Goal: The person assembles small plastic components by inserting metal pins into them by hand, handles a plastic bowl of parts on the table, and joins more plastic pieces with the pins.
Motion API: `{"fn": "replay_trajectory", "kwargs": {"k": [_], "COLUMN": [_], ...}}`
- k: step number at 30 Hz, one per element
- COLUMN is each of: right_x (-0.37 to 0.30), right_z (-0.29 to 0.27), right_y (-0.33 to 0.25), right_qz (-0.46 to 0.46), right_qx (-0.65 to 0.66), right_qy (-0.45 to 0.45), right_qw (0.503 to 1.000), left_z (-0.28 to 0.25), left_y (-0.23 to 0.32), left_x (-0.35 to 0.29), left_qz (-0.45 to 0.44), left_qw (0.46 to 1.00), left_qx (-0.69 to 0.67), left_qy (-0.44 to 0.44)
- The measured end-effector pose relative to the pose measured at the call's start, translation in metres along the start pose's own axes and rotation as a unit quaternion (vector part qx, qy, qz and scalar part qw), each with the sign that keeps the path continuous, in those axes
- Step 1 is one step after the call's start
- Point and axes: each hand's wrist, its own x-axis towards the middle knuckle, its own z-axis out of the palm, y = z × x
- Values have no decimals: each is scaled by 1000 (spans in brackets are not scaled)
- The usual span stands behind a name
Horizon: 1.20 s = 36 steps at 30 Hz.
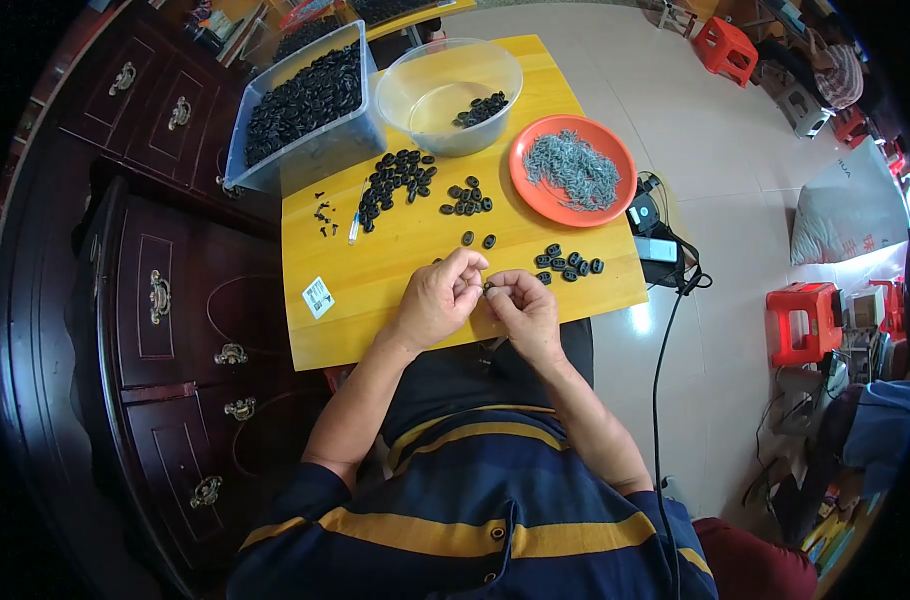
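My left hand [440, 302] and my right hand [526, 316] come close together over the near edge of the yellow table [375, 320]. The fingertips of both are pinched, almost meeting. A small dark piece [488, 287] shows at my right fingertips, mostly covered. What my left thumb and forefinger pinch is hidden. Just beyond them lie two black oval parts [489, 241] with openings. A small group of similar oval parts [571, 264] sits right of my right hand. Farther off are another group [466, 198] and a larger spread [397, 178].
An orange-red plate [523, 185] holds thin grey metal pieces. Behind are a transparent bowl [395, 100] and a bin [320, 150] with black parts. Small black bits [325, 215] and a white label [318, 297] lie left. Dark drawers [155, 300] flank the table; a cable [659, 380] hangs right.
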Motion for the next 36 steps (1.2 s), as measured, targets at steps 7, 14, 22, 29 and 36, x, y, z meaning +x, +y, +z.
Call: {"fn": "replay_trajectory", "kwargs": {"k": [7, 14, 22, 29, 36], "right_x": [1, 2, 0, 0, 1], "right_z": [1, -5, -3, -2, -3], "right_y": [4, -2, -11, -10, -9], "right_qz": [-28, 15, 33, 28, 25], "right_qx": [-70, 58, 80, 76, 80], "right_qy": [15, -13, -5, -11, -11], "right_qw": [997, 998, 996, 997, 996], "left_z": [5, -15, -37, -30, -27], "left_y": [-3, -2, -37, -57, -49], "left_x": [0, 0, -4, -4, -1], "left_qz": [-11, -54, -48, -15, -21], "left_qw": [1000, 997, 987, 983, 987], "left_qx": [-9, -59, 153, 179, 155], "left_qy": [9, -22, 31, 26, 44]}}
